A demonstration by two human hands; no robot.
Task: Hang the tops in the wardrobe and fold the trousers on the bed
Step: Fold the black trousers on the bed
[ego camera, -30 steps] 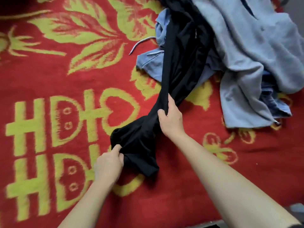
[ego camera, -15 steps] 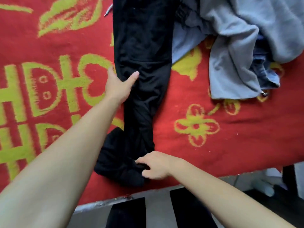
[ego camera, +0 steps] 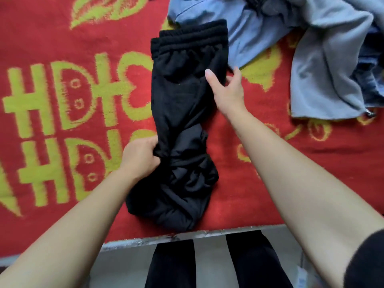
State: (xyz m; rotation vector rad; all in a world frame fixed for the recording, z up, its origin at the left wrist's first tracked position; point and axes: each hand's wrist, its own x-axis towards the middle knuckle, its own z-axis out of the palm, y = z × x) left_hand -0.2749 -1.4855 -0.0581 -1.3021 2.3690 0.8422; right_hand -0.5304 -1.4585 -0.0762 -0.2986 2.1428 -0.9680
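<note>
So the left hand (ego camera: 141,156) has a fistful of bunched leg fabric, and the right hand (ego camera: 227,90) pinches the hip edge. The black trousers (ego camera: 182,96) lie on the red bedspread (ego camera: 52,38), waistband away, legs crumpled near the bed's edge. I'd pull those legs flat before folding, otherwise it'll come out lumpy.

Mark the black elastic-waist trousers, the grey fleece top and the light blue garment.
black elastic-waist trousers (ego camera: 180,96): head view, flat upper panel.
grey fleece top (ego camera: 311,80): head view, broad middle area.
light blue garment (ego camera: 255,38): head view, smooth panel beside waistband.
</note>
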